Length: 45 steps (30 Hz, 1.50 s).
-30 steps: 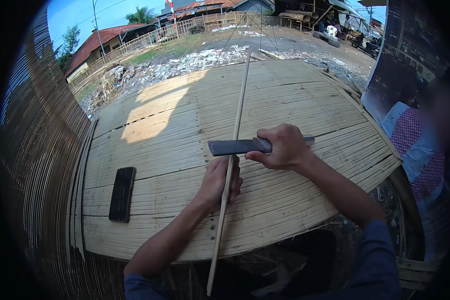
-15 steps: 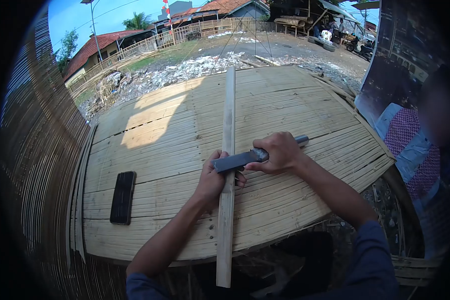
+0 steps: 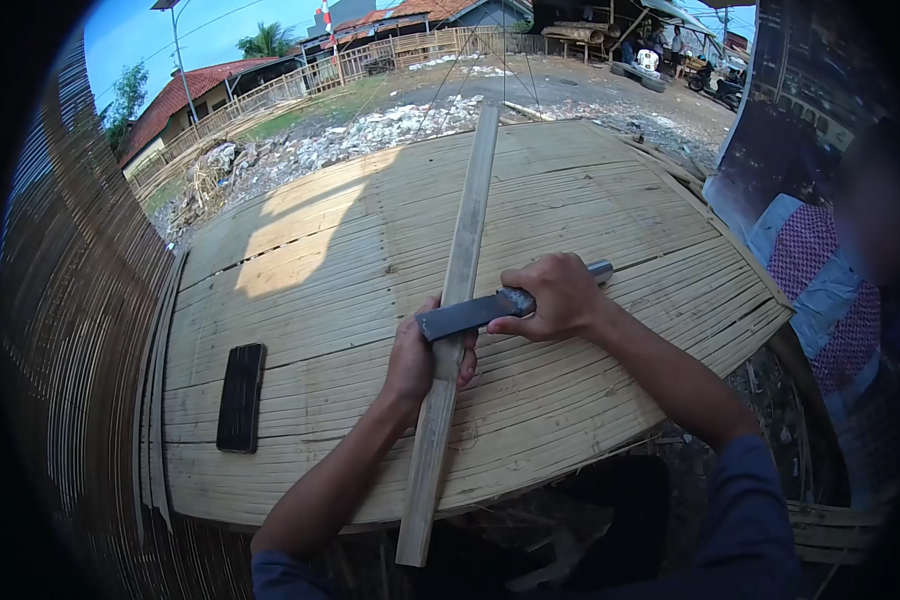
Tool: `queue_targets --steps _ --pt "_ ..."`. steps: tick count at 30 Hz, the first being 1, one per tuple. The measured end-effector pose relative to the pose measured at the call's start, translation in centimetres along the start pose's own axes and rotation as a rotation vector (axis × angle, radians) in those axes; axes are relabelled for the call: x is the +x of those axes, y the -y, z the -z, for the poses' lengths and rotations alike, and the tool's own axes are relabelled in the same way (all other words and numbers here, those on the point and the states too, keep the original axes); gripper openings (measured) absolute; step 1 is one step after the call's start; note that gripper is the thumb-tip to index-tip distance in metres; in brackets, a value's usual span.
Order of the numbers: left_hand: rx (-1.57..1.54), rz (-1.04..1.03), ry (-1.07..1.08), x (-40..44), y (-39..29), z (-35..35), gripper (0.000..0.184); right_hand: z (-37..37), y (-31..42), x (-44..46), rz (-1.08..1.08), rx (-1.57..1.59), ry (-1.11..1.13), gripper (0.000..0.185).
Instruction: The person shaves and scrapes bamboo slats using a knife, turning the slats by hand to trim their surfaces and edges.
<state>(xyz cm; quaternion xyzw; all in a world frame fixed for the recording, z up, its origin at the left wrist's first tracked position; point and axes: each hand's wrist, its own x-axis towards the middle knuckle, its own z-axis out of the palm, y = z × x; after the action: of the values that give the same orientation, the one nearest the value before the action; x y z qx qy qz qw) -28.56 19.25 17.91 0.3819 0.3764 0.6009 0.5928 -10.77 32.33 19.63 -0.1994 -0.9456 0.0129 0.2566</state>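
A long, pale wooden strip runs lengthwise over the bamboo table, its near end jutting past the front edge. My left hand is wrapped round the strip near its middle, fingertips showing on the right side. In my right hand is a broad chisel with a flat dark blade and a round metal handle, whose end pokes out behind the fist. The blade lies slantwise across the strip, its tip over my left hand. Whether its edge touches the wood I cannot tell.
A black phone lies at the table's left. A woven bamboo screen stands on that side. To the right sits a person in a patterned garment, close to a dark banner. Rubble covers the ground behind.
The wooden strip has tilted, its far end swinging right and its near end left. My left hand has shifted slightly left with it. The chisel stays across the strip, slightly farther left.
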Motion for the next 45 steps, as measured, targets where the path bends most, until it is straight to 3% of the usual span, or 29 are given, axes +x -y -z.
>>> queue_targets --steps 4,8,11,16,20,26,29,30,33,45 --pt "-0.058 0.006 0.139 0.4 0.8 1.5 0.045 0.1 0.1 0.0 0.011 0.018 -0.053 0.070" --pt "0.093 -0.060 0.041 -0.1 -0.2 0.6 0.042 -0.1 0.2 0.1 0.000 -0.023 -0.076 0.072" --pt "0.057 -0.046 -0.036 -0.3 0.3 -0.6 0.039 0.1 -0.8 1.0 -0.202 -0.099 -0.144 0.071" --pt "0.133 -0.027 -0.013 -0.7 0.4 -1.5 0.037 0.0 -0.7 -0.1 -0.011 -0.061 -0.115 0.070" --pt "0.123 -0.048 -0.027 -0.9 -0.1 -1.6 0.040 -0.2 -0.7 0.3 -0.028 -0.014 -0.167 0.071" --pt "-0.032 -0.020 0.176 -0.4 0.5 0.4 0.021 -0.1 -0.1 0.1 0.000 0.019 -0.152 0.071" --pt "0.139 -0.080 0.136 -1.1 0.6 -0.7 0.010 0.0 0.4 0.2 0.004 0.019 -0.130 0.071" --pt "0.033 0.002 0.173 -1.2 0.4 -0.8 0.008 0.0 0.5 0.1 0.007 0.021 -0.116 0.071" --pt "-0.070 0.131 0.125 -1.3 0.3 -1.5 0.008 0.2 1.2 0.0 0.023 0.016 -0.117 0.072" --pt "0.116 0.060 0.135 -1.2 0.3 -1.0 0.012 -0.3 1.1 0.0 0.001 -0.100 -0.145 0.078"
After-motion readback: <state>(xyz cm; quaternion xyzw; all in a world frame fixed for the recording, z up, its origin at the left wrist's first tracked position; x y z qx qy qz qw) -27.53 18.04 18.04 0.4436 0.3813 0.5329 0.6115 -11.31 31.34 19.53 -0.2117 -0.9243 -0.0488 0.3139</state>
